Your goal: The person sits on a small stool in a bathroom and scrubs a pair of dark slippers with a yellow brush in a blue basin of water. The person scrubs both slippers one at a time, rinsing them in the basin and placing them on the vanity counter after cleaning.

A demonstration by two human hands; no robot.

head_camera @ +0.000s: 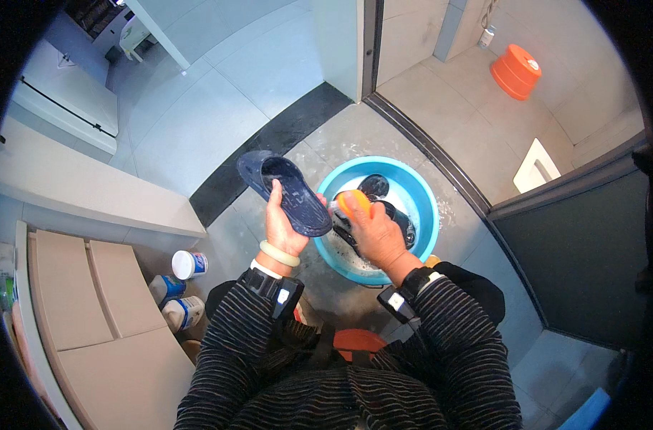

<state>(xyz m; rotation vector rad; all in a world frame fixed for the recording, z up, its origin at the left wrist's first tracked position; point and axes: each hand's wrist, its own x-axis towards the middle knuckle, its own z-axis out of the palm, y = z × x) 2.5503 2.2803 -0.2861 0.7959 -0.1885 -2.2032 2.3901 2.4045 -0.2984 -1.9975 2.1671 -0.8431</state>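
A dark blue rubber slipper [305,210] is held by my left hand [284,223], its open top turned up toward me and its closed toe to the upper left. My right hand [379,234] grips an orange scrubbing brush [357,203] just right of the slipper's heel, above a light blue plastic basin [431,199]. Black footwear [373,186] lies in the basin in soapy water. Bristles show at the brush's left edge; whether they touch the slipper I cannot tell.
Several plastic containers, one a white tub [183,265], stand at left beside a beige cabinet [117,344]. A dark door sill [283,142] crosses ahead. Behind a sliding-door track [428,142] at right is an upturned orange stool or bucket [511,75]. Wet tiles surround the basin.
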